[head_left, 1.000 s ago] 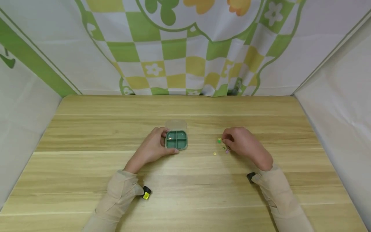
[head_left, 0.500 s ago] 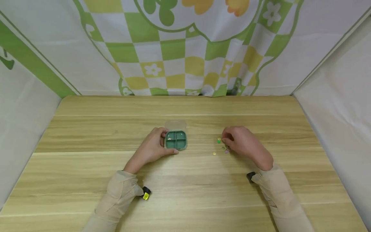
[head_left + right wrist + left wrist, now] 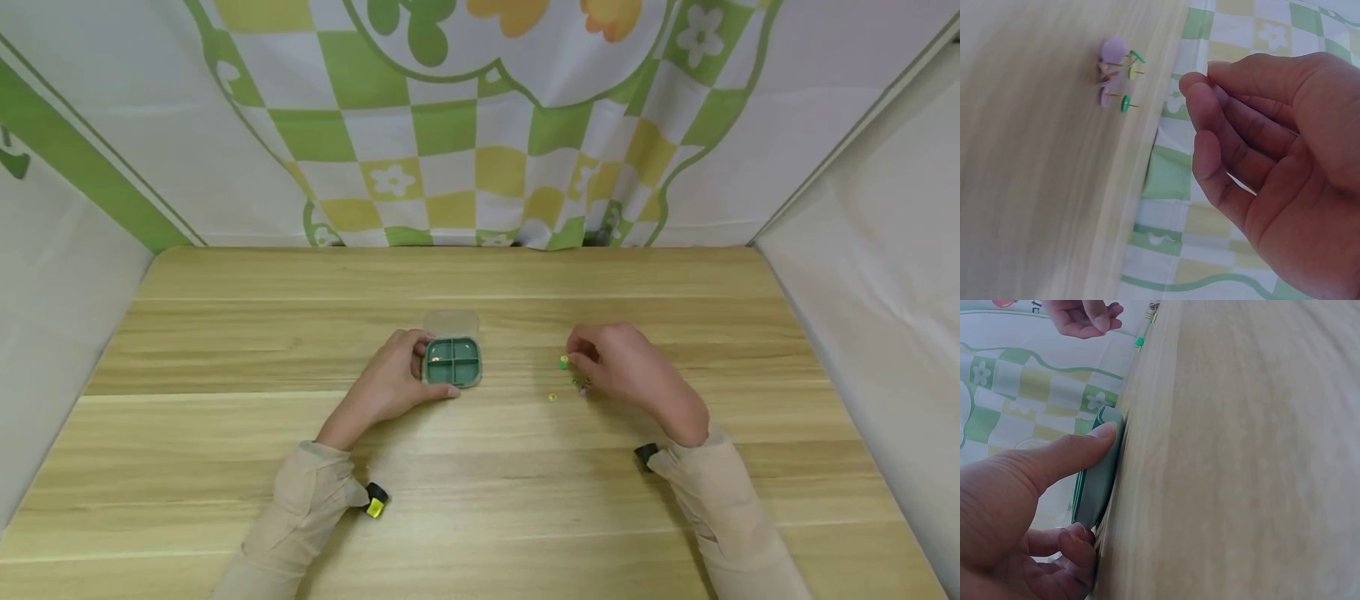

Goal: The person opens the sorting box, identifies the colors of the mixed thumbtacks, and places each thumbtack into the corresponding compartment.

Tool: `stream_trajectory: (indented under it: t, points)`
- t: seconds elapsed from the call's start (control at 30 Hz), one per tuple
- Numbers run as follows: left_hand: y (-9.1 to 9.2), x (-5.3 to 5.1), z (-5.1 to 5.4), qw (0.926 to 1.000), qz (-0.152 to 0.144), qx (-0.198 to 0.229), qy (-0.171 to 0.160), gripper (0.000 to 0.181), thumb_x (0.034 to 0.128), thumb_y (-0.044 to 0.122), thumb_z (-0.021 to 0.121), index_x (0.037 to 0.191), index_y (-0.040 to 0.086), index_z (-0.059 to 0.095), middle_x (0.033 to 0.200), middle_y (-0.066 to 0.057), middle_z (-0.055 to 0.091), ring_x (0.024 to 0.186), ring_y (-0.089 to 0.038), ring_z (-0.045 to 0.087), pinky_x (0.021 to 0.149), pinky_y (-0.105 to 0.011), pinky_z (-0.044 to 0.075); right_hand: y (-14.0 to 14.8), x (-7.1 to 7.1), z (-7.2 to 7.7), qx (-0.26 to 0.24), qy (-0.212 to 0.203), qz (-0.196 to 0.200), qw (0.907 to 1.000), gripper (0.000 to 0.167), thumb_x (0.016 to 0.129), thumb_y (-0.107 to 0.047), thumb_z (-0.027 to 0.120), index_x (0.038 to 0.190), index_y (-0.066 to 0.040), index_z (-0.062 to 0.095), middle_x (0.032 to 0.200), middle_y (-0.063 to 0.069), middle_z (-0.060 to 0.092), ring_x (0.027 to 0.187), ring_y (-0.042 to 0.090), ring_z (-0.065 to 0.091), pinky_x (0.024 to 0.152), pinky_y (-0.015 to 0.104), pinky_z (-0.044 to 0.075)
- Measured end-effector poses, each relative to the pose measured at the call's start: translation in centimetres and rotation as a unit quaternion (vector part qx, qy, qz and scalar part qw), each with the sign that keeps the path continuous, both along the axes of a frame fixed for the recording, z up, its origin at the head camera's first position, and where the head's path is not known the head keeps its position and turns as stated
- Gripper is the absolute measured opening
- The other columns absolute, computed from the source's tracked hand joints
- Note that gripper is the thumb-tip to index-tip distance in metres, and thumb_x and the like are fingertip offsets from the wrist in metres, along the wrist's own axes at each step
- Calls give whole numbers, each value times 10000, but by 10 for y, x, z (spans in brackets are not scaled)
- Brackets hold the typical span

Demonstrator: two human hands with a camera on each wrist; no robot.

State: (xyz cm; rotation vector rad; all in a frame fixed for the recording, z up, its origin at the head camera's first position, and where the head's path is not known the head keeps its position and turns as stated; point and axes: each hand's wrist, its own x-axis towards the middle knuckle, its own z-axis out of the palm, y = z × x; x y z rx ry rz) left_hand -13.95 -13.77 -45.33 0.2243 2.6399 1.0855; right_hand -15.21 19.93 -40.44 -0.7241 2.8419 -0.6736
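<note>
My left hand (image 3: pixel 390 379) grips a small green four-compartment box (image 3: pixel 467 372), thumb along its near edge and fingers at its far left side. Its clear lid (image 3: pixel 450 322) lies open at the back. A tiny light-coloured piece (image 3: pixel 436 359) is in a left compartment. At the right, my right hand (image 3: pixel 626 362) hovers over several loose thumbtacks, thumb and index fingertips close together; whether anything is between them is hidden. In the right wrist view are a purple thumbtack (image 3: pixel 1114 49), a green thumbtack (image 3: pixel 1125 104) and a yellow thumbtack (image 3: pixel 1133 70), pins showing.
The wooden table (image 3: pixel 480 492) stretches around both hands. A single yellow thumbtack (image 3: pixel 552 397) lies left of the others, toward the box. A green, yellow and white checked curtain (image 3: pixel 450 167) hangs behind the table, with white cloth walls at both sides.
My right hand has shifted slightly to the left over the thumbtacks. The left hand and the box keep their place; the whole head view drifts a little.
</note>
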Motion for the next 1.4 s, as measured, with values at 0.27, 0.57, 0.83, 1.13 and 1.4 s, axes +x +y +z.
stream_trajectory:
  t: [0.27,0.57,0.83,1.13,1.4]
  points:
    - [-2,0,0,10000,3,9,1,834,780,396,941,1398,12,534,1201,-142,589,951,-219,556,790,-310,483,-13,-3,7,-12,79,102,9999,49,985,-100,713,1004,-87,756,872,9,762,761,97,672,743,356,575]
    - [0,-1,1,9999,-7,95,54,836,778,373,945,1398,-6,529,1205,-151,590,946,-218,555,788,-308,484,-44,-10,12,147,96,420,9990,62,997,-133,706,1010,-115,763,897,6,764,790,119,672,773,351,575]
    - [-1,-1,-1,9999,9,114,96,811,775,375,948,1373,2,546,1193,-149,593,946,-219,558,780,-306,483,-67,-13,7,67,68,747,9972,68,1012,-137,684,999,-123,749,893,-2,754,780,101,659,763,331,571]
    - [-2,-2,-2,9999,-20,69,121,808,776,391,945,1372,15,550,1229,-148,589,972,-232,554,794,-315,472,-95,-18,9,-55,19,1009,9949,100,1034,-154,658,1028,-113,749,888,-4,741,738,85,615,724,293,543]
    - [-1,-2,1,9999,-42,86,39,782,779,383,944,1362,37,554,1222,-126,584,976,-226,560,796,-317,476,-124,-23,13,-219,118,1157,9930,101,1037,-152,656,1009,-98,736,849,-1,720,699,99,579,693,268,507]
